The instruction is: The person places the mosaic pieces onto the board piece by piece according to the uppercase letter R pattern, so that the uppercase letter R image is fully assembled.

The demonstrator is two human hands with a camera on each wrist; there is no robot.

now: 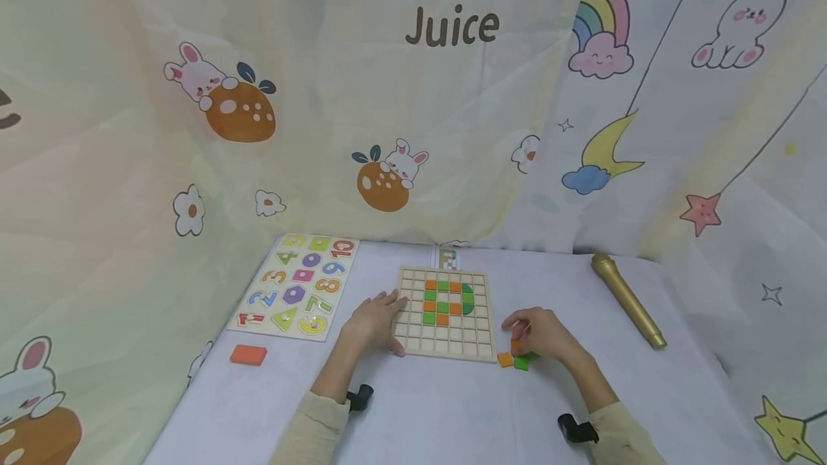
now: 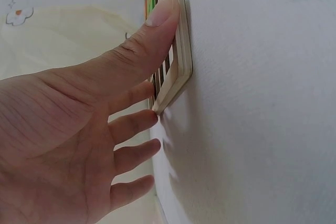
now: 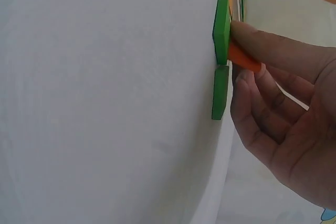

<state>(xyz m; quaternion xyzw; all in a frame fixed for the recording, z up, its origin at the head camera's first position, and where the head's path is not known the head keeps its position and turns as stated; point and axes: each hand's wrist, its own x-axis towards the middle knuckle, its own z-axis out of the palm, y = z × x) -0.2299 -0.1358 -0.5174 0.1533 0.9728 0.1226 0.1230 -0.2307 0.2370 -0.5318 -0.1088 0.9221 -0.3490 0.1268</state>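
Observation:
A wooden grid board lies on the table, with orange and green tiles set in part of its squares. My left hand rests at the board's left side, fingers spread; in the left wrist view its thumb lies over the rim. Right of the board, my right hand pinches an orange tile between thumb and fingers. Close beneath it are two green tiles, one overlapping the held tile in the right wrist view, and another orange tile.
A number and shape puzzle board lies to the left, with an orange-red block in front of it. Behind the grid board is a small pattern card. A gold microphone-like stick lies far right. Printed curtains hang behind the table.

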